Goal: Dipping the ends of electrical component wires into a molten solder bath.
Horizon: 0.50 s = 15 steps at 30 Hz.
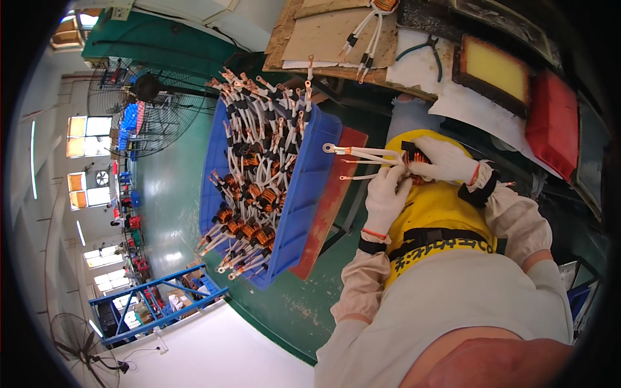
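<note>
A copper-wound coil (419,155) with black wrapping sits between my two white-gloved hands, over a yellow apron (440,207). My right hand (447,160) is closed around the coil and covers much of it. My left hand (387,199) pinches where the white leads (372,153) meet the coil; its fingertips are partly hidden. These leads stretch out to the left and end in copper ring terminals (329,148). Left of my hands, a blue bin (301,194) is heaped with similar coils (255,229), their leads and terminals poking out over the rim.
A red board (336,194) lies beneath the bin. On the workbench (284,55) are pliers (427,53), another coil with leads (369,32), a tray with a yellow block (495,72) and a red container (552,123). A large fan (147,87) stands beyond the bin.
</note>
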Motion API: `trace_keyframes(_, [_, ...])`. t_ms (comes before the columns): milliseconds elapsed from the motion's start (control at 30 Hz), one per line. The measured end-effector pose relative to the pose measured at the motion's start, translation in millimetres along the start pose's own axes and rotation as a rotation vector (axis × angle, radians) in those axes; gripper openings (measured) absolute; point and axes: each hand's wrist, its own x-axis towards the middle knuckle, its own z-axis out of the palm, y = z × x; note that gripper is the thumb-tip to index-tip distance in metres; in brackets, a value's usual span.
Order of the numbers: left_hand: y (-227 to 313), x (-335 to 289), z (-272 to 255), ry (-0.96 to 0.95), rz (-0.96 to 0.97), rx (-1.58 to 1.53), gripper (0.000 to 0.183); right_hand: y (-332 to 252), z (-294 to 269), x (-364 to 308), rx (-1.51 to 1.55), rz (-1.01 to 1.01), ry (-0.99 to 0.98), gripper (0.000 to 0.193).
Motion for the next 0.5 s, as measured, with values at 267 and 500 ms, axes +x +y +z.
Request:
trace_keyframes(267, [4, 2, 2, -0.024, 0.265, 0.41, 0.022, 1, -2, -2, 0.195, -0.028, 0.057, 0.049])
trace_keyframes(500, [11, 0, 15, -0.015, 0.277, 0.446, 0.022, 3, -2, -3, 0.15, 0.012, 0.045, 0.048])
